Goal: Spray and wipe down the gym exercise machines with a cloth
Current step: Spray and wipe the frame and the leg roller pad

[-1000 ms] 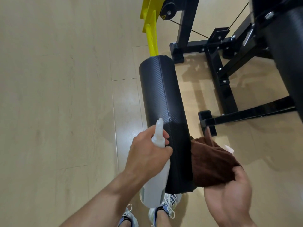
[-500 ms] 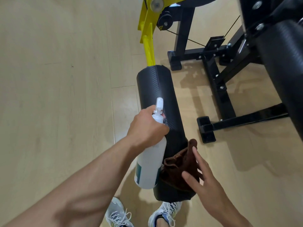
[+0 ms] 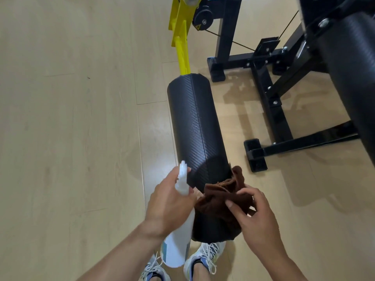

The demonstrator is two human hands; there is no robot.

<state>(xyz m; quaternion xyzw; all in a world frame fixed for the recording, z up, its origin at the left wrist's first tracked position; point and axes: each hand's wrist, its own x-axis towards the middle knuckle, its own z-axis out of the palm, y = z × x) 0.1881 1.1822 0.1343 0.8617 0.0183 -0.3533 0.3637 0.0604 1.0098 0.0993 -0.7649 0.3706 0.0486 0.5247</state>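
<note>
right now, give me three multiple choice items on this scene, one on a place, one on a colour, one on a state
1. Where does the cloth lie?
A. on the near end of the roller pad
B. on the floor
C. over the yellow arm

2. What colour is the cloth?
A. white
B. brown
C. blue

3. What is the left hand doing?
A. hanging idle
B. pressing flat on the floor
C. gripping the spray bottle

Answers: 1 A, the cloth is bunched on the roller pad nearest the shoes, under the right hand. 2 B, it is dark brown. 3 C, its fingers wrap the neck of the spray bottle.
</note>
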